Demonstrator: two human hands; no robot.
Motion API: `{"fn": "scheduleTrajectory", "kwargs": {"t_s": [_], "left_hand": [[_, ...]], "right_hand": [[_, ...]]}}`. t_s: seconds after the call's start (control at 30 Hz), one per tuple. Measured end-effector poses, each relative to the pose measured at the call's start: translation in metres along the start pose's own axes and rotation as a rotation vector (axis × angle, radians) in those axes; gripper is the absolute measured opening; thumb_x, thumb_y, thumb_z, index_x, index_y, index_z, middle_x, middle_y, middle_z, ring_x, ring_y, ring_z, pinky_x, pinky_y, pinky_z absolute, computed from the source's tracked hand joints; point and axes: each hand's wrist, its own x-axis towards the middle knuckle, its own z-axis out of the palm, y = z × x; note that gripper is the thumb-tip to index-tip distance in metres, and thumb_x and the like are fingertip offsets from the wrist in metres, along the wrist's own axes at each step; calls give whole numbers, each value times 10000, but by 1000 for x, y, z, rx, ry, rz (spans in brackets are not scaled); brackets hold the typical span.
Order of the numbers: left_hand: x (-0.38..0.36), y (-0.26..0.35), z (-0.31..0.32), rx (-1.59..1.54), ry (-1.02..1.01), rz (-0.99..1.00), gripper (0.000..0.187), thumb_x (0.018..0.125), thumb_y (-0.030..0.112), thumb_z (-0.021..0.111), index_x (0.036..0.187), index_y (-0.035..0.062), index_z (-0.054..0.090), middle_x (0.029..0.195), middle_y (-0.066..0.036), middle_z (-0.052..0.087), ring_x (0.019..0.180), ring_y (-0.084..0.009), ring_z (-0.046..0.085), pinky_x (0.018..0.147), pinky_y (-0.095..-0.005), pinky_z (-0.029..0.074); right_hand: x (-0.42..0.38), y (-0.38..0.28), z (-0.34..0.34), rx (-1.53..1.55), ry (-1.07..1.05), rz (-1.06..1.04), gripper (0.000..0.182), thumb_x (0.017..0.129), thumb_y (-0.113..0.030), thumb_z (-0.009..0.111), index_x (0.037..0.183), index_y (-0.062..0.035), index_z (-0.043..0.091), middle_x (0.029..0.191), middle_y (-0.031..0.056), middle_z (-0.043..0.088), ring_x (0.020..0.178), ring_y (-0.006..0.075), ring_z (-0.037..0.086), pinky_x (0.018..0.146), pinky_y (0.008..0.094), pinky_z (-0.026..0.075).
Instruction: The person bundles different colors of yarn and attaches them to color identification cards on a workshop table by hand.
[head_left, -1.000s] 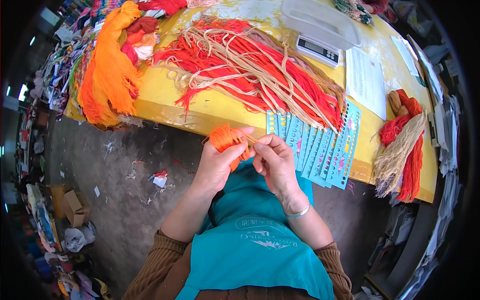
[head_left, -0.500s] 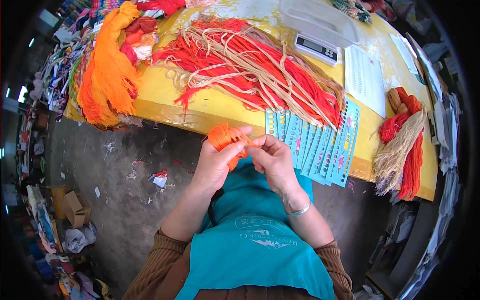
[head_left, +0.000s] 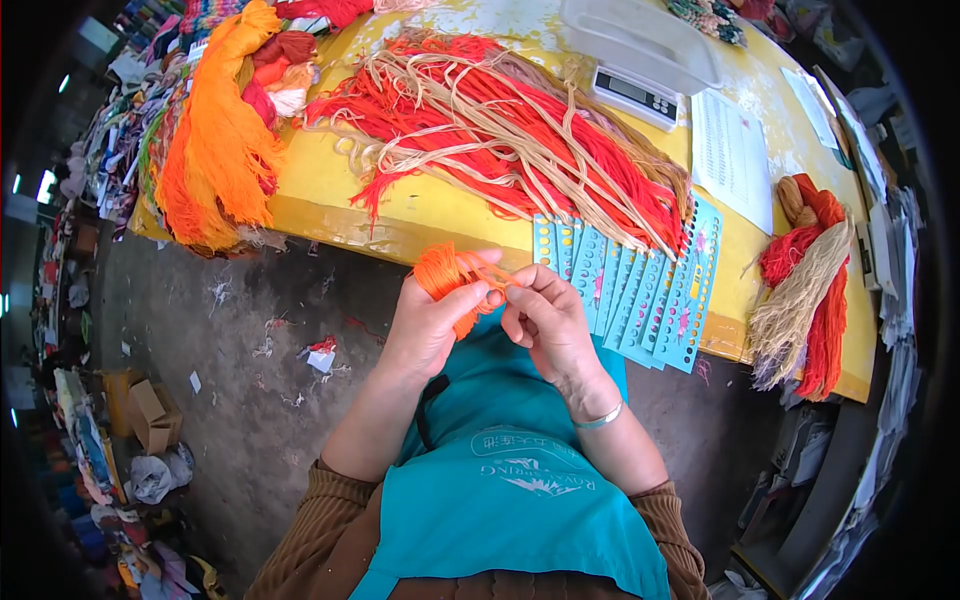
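Note:
A looped bundle of orange thread (head_left: 440, 272) is gripped in my left hand (head_left: 425, 325), with the thumb pressed over it and the loops hanging past the fingers. Just to the right, my right hand (head_left: 551, 322) pinches a few orange strands between thumb and fingertips. Both hands are close together above my teal apron, in front of the yellow table's (head_left: 400, 238) near edge. Beyond them lies a wide pile of red and beige threads (head_left: 510, 125). Its right end rests over several teal cards with punched holes (head_left: 680, 310).
Orange hanks (head_left: 215, 140) hang over the table's left edge; beige and red hanks (head_left: 805, 285) hang at the right. A digital scale (head_left: 633, 97), a clear plastic tray (head_left: 640, 40) and a printed sheet (head_left: 730, 150) lie at the back. An open cardboard box (head_left: 153, 415) is on the floor.
My right fingers have shifted slightly on the strands, which now spread a little wider between the two hands. The left hand still holds the bundle in nearly the same place.

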Motion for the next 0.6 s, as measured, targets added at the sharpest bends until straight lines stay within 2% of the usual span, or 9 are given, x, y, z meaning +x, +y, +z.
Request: {"fn": "scheduleTrajectory", "kwargs": {"t_s": [0.17, 0.23, 0.33, 0.47, 0.57, 0.6], "left_hand": [[-1, 2, 1, 10, -8, -6, 343, 896, 0, 588, 1228, -82, 559, 1010, -127, 641, 890, -157, 632, 800, -293, 520], [0, 1, 1, 31, -12, 4, 351, 894, 12, 598, 1230, -81, 552, 1066, -130, 652, 906, -146, 641, 834, -292, 518], [0, -1, 2, 48, 26, 25, 347, 896, 1, 591, 1232, -77, 559, 1033, -134, 641, 901, -159, 631, 804, -295, 521], [0, -1, 1, 43, 19, 20, 350, 895, 3, 596, 1234, -78, 558, 1049, -136, 641, 912, -159, 627, 825, -296, 515], [-1, 0, 1, 48, 20, 32, 353, 893, 5, 605, 1233, -77, 559, 1053, -129, 641, 914, -155, 619, 845, -301, 506], [-1, 1, 3, 74, 37, 41, 344, 892, 5, 605, 1226, -71, 566, 1057, -129, 641, 913, -153, 616, 850, -299, 504]], "right_hand": [[0, 0, 0, 27, 6, -6, 53, 934, -69, 580, 957, -30, 552, 701, 41, 598, 504, 94, 505, 434, 207, 331], [1, 2, -2, 36, 5, -20, 51, 936, -67, 576, 961, -33, 548, 730, 51, 615, 498, 95, 502, 431, 206, 337], [1, 1, -1, 36, 8, -21, 48, 936, -64, 573, 964, -36, 546, 733, 50, 615, 491, 96, 496, 429, 205, 340], [1, 0, -1, 33, 4, -17, 40, 937, -61, 567, 962, -38, 547, 729, 46, 611, 494, 92, 497, 429, 203, 342], [1, 0, 0, 16, 11, -26, 70, 928, -61, 591, 976, -37, 547, 737, 48, 615, 499, 83, 483, 428, 201, 331], [0, -3, 0, -82, -5, -33, 85, 928, -67, 601, 987, -25, 557, 745, 53, 621, 515, 80, 488, 441, 193, 338]]}}
